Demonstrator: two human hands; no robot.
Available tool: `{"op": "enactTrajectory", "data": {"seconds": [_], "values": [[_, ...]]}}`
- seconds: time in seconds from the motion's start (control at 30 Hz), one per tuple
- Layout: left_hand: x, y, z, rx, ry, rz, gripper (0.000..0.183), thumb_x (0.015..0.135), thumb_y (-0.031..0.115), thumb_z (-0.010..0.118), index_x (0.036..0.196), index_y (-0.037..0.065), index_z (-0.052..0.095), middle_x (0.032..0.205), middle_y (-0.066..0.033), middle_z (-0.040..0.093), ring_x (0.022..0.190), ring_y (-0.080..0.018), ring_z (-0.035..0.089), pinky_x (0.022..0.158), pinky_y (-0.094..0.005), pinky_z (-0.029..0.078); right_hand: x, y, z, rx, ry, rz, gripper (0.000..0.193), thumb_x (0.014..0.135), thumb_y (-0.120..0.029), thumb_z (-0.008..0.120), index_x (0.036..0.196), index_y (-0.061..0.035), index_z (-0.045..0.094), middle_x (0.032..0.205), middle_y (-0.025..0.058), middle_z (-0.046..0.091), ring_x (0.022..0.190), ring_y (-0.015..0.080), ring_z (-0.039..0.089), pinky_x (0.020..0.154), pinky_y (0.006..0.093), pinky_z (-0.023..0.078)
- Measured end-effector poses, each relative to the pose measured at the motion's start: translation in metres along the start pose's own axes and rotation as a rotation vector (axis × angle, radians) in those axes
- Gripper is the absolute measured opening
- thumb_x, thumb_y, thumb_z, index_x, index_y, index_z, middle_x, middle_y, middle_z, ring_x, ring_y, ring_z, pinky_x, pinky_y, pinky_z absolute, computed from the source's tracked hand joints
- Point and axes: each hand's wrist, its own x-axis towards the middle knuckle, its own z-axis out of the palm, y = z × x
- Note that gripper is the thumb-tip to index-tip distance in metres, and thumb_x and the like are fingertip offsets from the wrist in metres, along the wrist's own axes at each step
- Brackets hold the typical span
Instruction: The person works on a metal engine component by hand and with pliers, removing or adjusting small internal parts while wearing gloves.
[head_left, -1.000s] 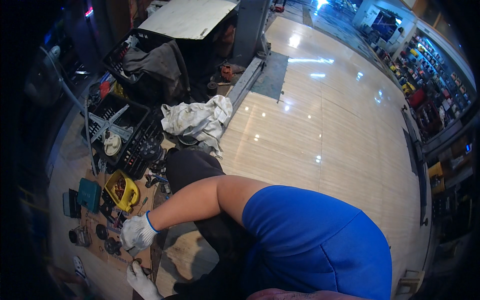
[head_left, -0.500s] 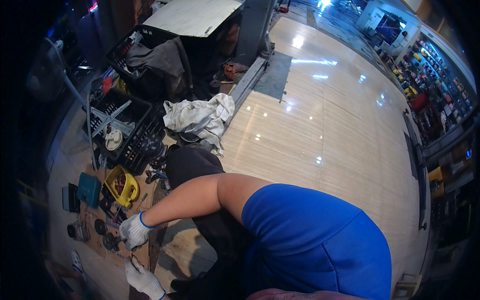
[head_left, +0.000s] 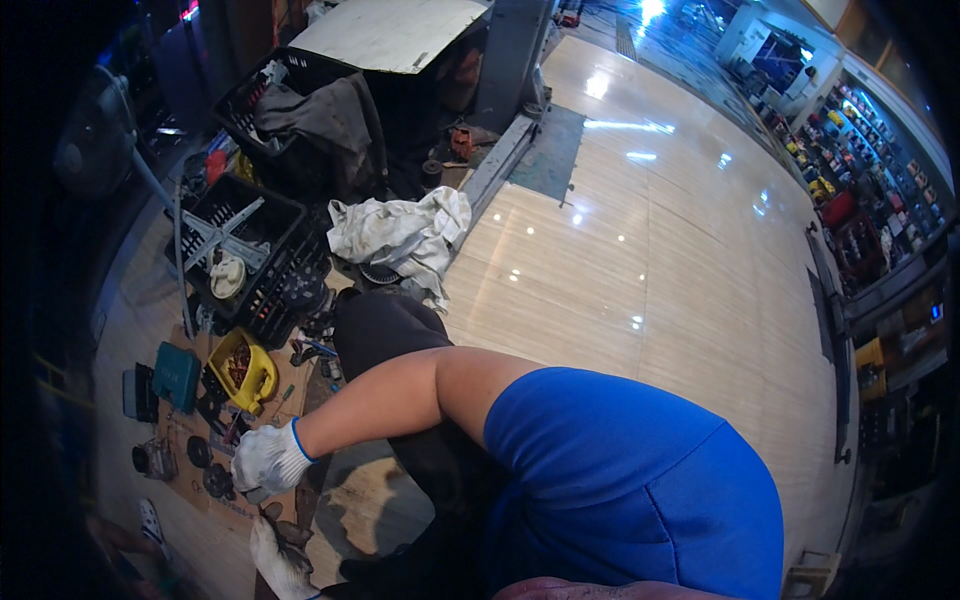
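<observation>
Both my hands wear white knit gloves and work low over a sheet of cardboard [head_left: 222, 500] on the floor. My right hand [head_left: 268, 462] is closed at the cardboard's near edge, its fingers curled round a small dark piece that I cannot make out. Just below it, my left hand [head_left: 275, 560] is turned so a dark grey area shows across its palm side. Whether that is soiling or a held thing cannot be told. Beside my right hand lie round black parts [head_left: 217, 481] and a black ring-shaped part [head_left: 199, 451].
A cut-open yellow jug [head_left: 243, 368] holds small reddish parts. Left of it are a teal case [head_left: 177, 377] and a metal housing [head_left: 153, 459]. Behind stand a black crate [head_left: 290, 235], a white rag [head_left: 400, 235] and a fan [head_left: 95, 160]. Another person's sandalled foot [head_left: 151, 522] is at lower left.
My left hand has turned over and shifted slightly down, showing its dark side. My right hand has moved a little left. A thin strand seen near the hands earlier no longer shows.
</observation>
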Motion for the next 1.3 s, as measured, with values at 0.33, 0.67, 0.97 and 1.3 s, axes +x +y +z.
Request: {"op": "enactTrajectory", "data": {"seconds": [0.33,0.67,0.97,1.3], "values": [[0.007,-0.008,-0.003,1.066,0.274,0.533,0.038,0.104,0.03,0.054,0.106,-0.006,0.065,0.082,-0.0216,0.067,0.074,-0.0382,0.064,0.066,-0.0484,0.046,0.005,-0.009,0.014,0.184,0.006,0.301,0.035,0.09,-0.034,0.059,0.093,-0.0012,0.071,0.093,0.0222,0.071,0.09,0.0422,0.067,0.078,0.0476,0.055],[-0.002,-0.007,0.005,1.515,0.357,0.574,0.036,0.1,0.024,0.055,0.122,-0.003,0.063,0.105,-0.0281,0.068,0.092,-0.0451,0.064,0.081,-0.0498,0.051,0.005,-0.008,-0.011,0.274,-0.223,0.424,0.044,0.091,-0.04,0.056,0.091,0.0001,0.073,0.085,0.0221,0.071,0.087,0.0394,0.067,0.077,0.0459,0.054],[0.001,-0.002,0.013,0.655,0.216,0.324,0.049,0.105,0.032,0.05,0.13,-0.01,0.056,0.107,-0.0217,0.068,0.092,-0.0342,0.065,0.082,-0.0417,0.052,-0.002,0.004,-0.014,0.038,-0.052,0.122,0.038,0.088,-0.039,0.064,0.093,-0.0027,0.074,0.086,0.0187,0.072,0.082,0.0381,0.069,0.072,0.0465,0.055],[0.004,-0.005,-0.007,0.45,0.088,0.186,0.043,0.105,0.032,0.052,0.116,-0.01,0.057,0.086,-0.0123,0.061,0.076,-0.0258,0.058,0.071,-0.0399,0.048,0.001,0.009,-0.003,-0.117,0.058,-0.108,0.032,0.085,-0.035,0.067,0.09,-0.0036,0.073,0.092,0.0169,0.072,0.082,0.0377,0.069,0.072,0.0462,0.057]]}}
